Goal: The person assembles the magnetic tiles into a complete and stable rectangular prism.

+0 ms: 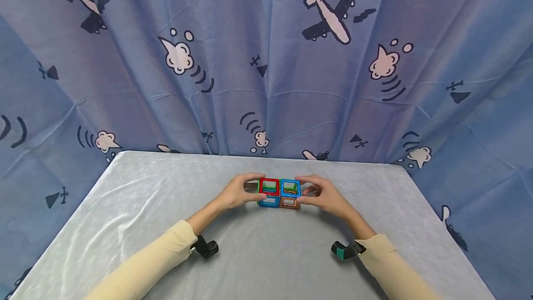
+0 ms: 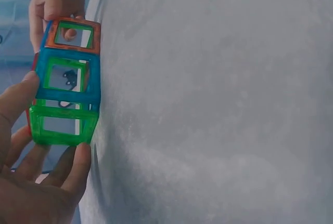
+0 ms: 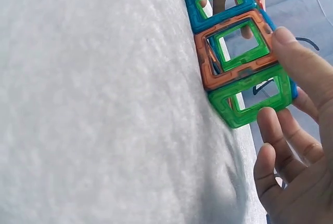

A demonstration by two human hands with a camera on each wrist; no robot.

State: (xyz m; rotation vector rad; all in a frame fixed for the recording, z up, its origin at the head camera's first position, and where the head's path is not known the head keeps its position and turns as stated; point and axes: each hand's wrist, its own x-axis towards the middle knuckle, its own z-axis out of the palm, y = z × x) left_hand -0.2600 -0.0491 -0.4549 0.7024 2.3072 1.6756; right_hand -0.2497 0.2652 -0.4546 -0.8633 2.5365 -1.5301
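Two joined cubes of see-through magnetic building tiles sit on the table. On top are a red tile (image 1: 269,180) at left and a blue tile (image 1: 290,181) at right; a darker blue tile (image 2: 67,52) and an orange tile (image 3: 238,77) form the front. Green tiles close both ends. My left hand (image 1: 236,193) grips the left end, thumb at the near top edge and fingers around the green side. At the opposite end my right hand (image 1: 327,196) holds the block, its thumb by the orange tile's upper edge and fingertips at the green end tile (image 3: 252,115).
A pale cloth covers the table (image 1: 137,212), with creases on its left side. Behind the far edge hangs a blue curtain (image 1: 233,59) printed with planes and clouds. Each wrist carries a small black device, one on the left (image 1: 205,247) and one on the right (image 1: 347,249).
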